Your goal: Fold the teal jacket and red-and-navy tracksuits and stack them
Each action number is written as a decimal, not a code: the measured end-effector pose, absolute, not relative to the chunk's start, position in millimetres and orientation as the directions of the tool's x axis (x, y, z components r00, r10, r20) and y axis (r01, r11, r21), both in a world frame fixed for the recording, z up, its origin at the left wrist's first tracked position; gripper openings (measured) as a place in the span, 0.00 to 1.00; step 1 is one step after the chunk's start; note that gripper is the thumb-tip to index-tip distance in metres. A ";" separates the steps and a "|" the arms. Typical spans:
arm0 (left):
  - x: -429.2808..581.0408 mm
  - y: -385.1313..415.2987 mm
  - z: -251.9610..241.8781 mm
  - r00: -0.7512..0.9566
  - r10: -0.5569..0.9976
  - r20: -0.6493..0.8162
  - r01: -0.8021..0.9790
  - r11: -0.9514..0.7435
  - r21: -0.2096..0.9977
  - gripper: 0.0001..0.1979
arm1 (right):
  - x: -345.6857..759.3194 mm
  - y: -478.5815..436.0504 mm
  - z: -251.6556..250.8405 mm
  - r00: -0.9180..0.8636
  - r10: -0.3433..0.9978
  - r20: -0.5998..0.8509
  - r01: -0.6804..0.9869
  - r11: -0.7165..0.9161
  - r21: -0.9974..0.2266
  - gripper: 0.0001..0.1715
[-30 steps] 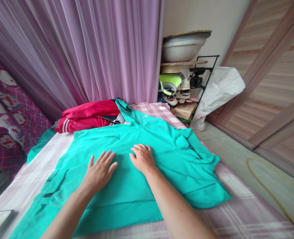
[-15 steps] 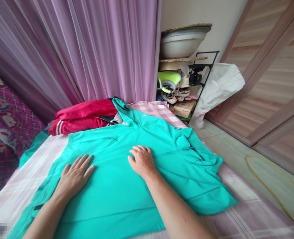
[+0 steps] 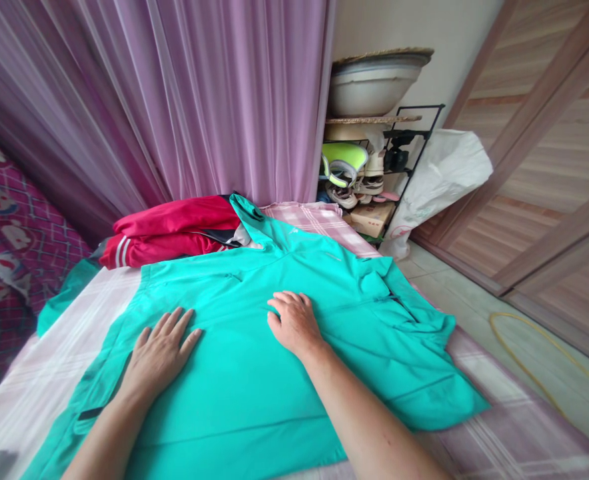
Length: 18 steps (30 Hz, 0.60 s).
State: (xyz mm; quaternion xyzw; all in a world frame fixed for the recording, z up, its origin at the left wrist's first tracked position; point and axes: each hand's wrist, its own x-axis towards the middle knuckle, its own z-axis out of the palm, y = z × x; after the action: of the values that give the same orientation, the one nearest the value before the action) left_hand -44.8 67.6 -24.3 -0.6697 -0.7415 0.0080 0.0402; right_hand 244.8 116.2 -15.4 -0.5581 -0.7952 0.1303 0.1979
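Jacket (image 3: 234, 380): plain bright teal
Red jacket (image 3: 169, 230): crimson, white stripes
Sheet (image 3: 59, 340): pale pink plaid
Curtain (image 3: 234, 100): lilac
Blanket (image 3: 9, 247): magenta check, white cartoon faces

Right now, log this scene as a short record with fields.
Left hand: flat on jacket, not gripping
Right hand: palm down on jacket, not gripping
Garment: turquoise hooded zip jacket, spread out, hood at far end
Under it: pink checked bed sheet
Beyond it: folded red jacket with white stripes
Background: black metal shoe rack
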 end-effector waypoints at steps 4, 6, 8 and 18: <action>-43.3 67.4 -24.6 -0.095 0.994 0.060 0.993 0.098 -0.062 0.30 | 244.9 116.3 -16.1 -0.296 0.938 0.177 0.832 0.345 -0.434 0.20; -42.7 67.0 -24.7 -0.091 0.994 0.063 0.993 0.096 -0.071 0.30 | 244.5 115.5 -16.1 -0.285 0.939 0.194 0.828 0.343 -0.444 0.17; -42.3 66.8 -24.8 -0.089 0.993 0.071 0.993 0.095 -0.075 0.30 | 243.9 114.6 -15.8 -0.271 0.940 0.207 0.824 0.338 -0.455 0.12; -30.5 66.8 -20.3 -0.026 0.996 0.086 0.996 0.033 -0.080 0.28 | 252.6 117.8 -1.6 -0.277 0.953 0.119 0.846 0.301 -0.441 0.08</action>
State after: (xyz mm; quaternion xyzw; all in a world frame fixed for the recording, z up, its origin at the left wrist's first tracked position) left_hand -30.5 66.8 -20.3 -0.6954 -0.7162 -0.0013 0.0591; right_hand 252.6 117.8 -1.6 -0.5727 -0.7854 0.1472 0.1833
